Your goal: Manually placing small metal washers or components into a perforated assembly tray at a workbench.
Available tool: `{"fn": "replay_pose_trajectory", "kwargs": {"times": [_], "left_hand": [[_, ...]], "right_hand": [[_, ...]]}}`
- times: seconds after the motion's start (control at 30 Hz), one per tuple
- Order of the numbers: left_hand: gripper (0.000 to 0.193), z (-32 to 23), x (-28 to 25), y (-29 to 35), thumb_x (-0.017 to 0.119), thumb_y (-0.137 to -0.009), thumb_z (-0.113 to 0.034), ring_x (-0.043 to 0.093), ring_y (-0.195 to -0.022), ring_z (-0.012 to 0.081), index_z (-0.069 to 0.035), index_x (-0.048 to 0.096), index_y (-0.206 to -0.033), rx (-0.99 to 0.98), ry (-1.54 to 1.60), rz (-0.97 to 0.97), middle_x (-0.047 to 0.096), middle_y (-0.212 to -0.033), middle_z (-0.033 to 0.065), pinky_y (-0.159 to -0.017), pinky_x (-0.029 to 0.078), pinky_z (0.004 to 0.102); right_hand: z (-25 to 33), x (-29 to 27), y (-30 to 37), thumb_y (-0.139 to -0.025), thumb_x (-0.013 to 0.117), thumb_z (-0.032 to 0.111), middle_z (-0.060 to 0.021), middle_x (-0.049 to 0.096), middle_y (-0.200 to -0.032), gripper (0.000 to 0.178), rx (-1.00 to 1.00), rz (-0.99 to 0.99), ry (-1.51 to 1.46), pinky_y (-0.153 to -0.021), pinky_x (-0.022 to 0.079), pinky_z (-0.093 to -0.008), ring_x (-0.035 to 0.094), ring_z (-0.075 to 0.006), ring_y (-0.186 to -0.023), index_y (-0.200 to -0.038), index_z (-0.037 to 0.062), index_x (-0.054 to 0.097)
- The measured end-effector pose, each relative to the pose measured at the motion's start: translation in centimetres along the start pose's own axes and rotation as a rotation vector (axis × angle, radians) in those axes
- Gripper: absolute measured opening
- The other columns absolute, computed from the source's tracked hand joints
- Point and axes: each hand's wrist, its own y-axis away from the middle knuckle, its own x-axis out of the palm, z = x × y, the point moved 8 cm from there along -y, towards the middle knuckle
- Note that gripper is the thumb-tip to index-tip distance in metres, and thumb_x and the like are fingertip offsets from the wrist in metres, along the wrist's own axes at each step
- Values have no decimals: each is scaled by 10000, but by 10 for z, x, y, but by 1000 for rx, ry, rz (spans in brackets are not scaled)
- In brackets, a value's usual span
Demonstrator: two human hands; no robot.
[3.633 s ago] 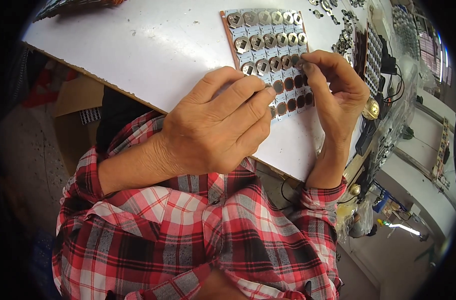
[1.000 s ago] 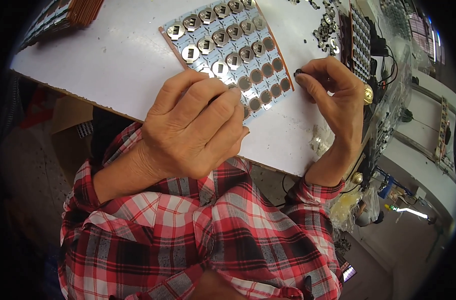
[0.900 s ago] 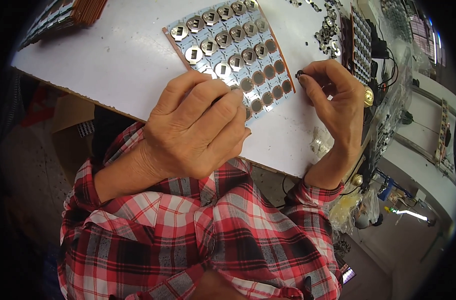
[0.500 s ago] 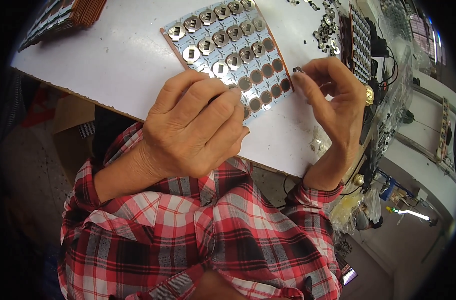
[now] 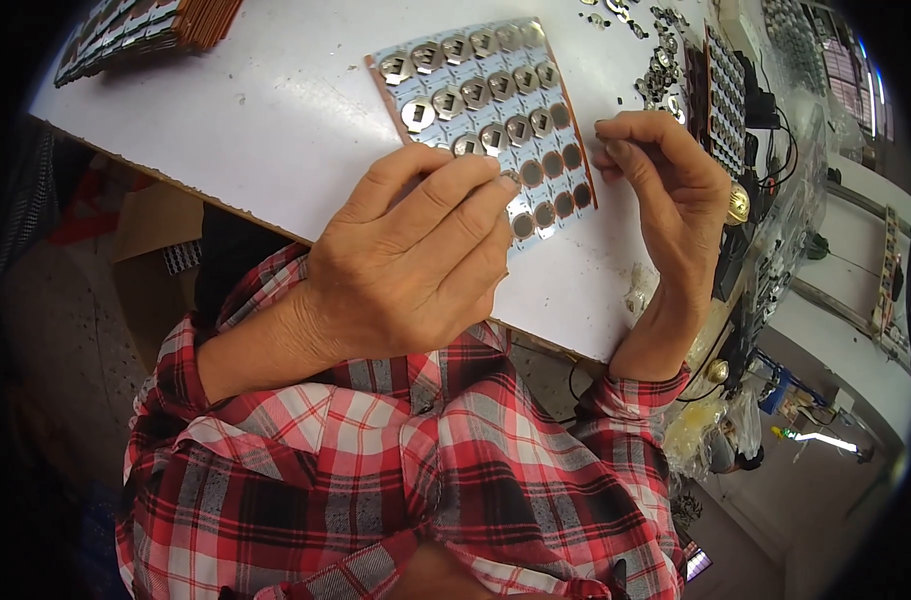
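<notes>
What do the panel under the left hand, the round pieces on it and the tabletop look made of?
Panel: looks like thin circuit-board laminate, pale face with a copper-brown edge strip.
Round pieces: likely stamped metal, shiny silver with glints; the lower rows show dull brown pads instead.
Tabletop: white coated board, probably laminate; smooth matte face, chipped brownish edge.
Left hand rests on the panel.

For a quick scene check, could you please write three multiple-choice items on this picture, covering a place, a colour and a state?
1. Where does the left hand rest?
A. on the near end of the grid sheet
B. on the stack of sheets
C. off the table

2. What colour is the table top?
A. green
B. white
C. black

3. How is the right hand?
A. flat, palm down
B. clenched round a tool
C. fingertips pinched together beside the sheet

Answers: 1 A, its fingers cover the sheet's near rows; 2 B, the bare top is white; 3 C, thumb and fingers meet at the sheet's right edge.
</notes>
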Motion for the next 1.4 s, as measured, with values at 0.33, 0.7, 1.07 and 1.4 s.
{"fn": "replay_pose_trajectory", "kwargs": {"times": [0.33, 0.7, 1.07, 1.4], "left_hand": [[293, -2, -1, 1, 741, -682, -148, 695, -1067, 292, 38, 727, -908, 48, 69, 10, 746, -1057, 148, -912, 553, 461], [280, -5, -2, -5, 733, -715, -139, 690, -1046, 312, 32, 710, -935, 90, 106, 31, 735, -1083, 151, -898, 542, 467], [307, -8, -4, -12, 737, -764, -77, 677, -1069, 384, 62, 693, -1034, 117, 67, 194, 720, -1152, 201, -933, 505, 521], [382, -10, -2, -13, 718, -787, -103, 639, -1165, 409, 57, 692, -1133, 119, 6, 244, 707, -1225, 197, -973, 493, 495]], "right_hand": [[-2, 14, -1, -989, 644, -22, -31, 679, -1041, 179, 111, 102, -97, -780, 536, -239, 661, -97, -876, -1163, -15, 684], [34, 31, -9, -947, 571, -104, -73, 675, -1004, 217, -317, 189, 441, -794, 540, -273, 676, -157, -906, -1131, 8, 601], [28, 35, -16, -853, 657, -16, -139, 649, -866, 163, -403, 121, 375, -720, 536, -435, 673, -355, -808, -998, 33, 601], [20, 22, -10, -783, 732, -12, -135, 696, -895, 193, -372, -104, 231, -730, 565, -395, 704, -322, -826, -959, 1, 655]]}}
